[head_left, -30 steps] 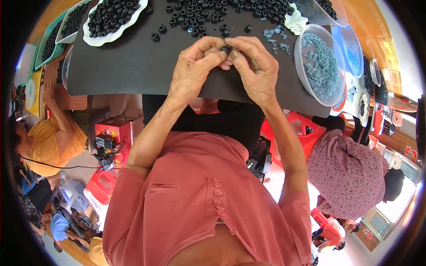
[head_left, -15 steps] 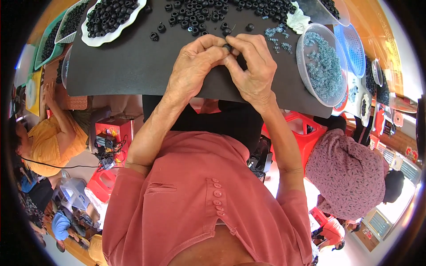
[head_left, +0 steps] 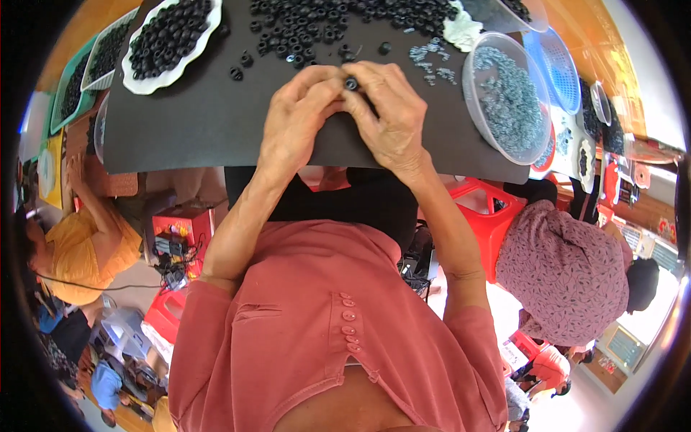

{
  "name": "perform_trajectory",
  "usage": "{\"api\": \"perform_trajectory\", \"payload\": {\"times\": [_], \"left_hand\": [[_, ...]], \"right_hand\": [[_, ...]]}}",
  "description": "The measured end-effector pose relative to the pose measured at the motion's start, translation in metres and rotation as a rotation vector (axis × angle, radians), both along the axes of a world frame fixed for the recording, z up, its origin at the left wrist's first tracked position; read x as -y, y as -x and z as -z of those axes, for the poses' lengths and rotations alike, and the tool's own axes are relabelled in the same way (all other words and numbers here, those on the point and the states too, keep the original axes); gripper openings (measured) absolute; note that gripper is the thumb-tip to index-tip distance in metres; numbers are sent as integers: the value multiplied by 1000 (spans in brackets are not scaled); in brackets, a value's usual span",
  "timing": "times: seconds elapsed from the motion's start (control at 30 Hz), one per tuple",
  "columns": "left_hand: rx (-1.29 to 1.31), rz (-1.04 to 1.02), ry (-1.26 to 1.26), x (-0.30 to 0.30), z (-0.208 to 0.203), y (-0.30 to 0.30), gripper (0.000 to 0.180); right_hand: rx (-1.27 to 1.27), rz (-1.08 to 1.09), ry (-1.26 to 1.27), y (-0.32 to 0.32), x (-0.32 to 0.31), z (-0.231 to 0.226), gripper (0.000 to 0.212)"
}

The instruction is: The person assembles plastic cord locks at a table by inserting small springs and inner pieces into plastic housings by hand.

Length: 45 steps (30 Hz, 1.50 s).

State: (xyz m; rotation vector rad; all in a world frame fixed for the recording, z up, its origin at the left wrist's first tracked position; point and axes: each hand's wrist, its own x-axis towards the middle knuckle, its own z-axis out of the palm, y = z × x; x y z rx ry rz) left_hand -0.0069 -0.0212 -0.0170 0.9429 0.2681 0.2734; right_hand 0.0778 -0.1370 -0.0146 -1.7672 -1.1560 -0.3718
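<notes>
My left hand and my right hand meet over a black mat, fingertips pinched together on one small black ring part. A loose heap of the same black ring parts lies just beyond my fingers. Small grey metal pieces are scattered to the right of the heap. A clear round bowl full of grey metal pieces stands right of my right hand.
A white scalloped dish of black rings sits at the far left, green trays beyond it. A blue basket stands behind the bowl. One person in yellow sits at left, another in a patterned top at right by a red stool.
Both hands have stayed pressed together on the black ring part, shifting slightly while the fingers work it.
</notes>
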Motion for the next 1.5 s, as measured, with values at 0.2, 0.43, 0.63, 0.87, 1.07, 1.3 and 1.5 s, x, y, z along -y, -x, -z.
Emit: {"api": "perform_trajectory", "payload": {"times": [0.2,0.43,0.63,0.87,1.07,1.3,1.5], "left_hand": [[1,-95,-231,-3,4,18,20],[7,-39,-392,5,-1,16,16],[-30,-37,-432,1,-2,21,15],[-61,-29,-437,5,-3,16,12],[-34,-21,-433,2,-4,19,12],[-26,-27,-409,3,-2,17,13],[-43,-11,-446,2,-1,17,13]], "right_hand": [[51,88,82,-29,24,-23,23],[37,435,57,-213,73,-81,22],[30,165,229,-147,20,-58,18],[204,-49,413,-120,-19,-20,17],[-15,62,321,-118,-12,-42,17],[170,81,542,-135,-1,-23,21],[-105,117,356,-130,3,-35,17]]}}
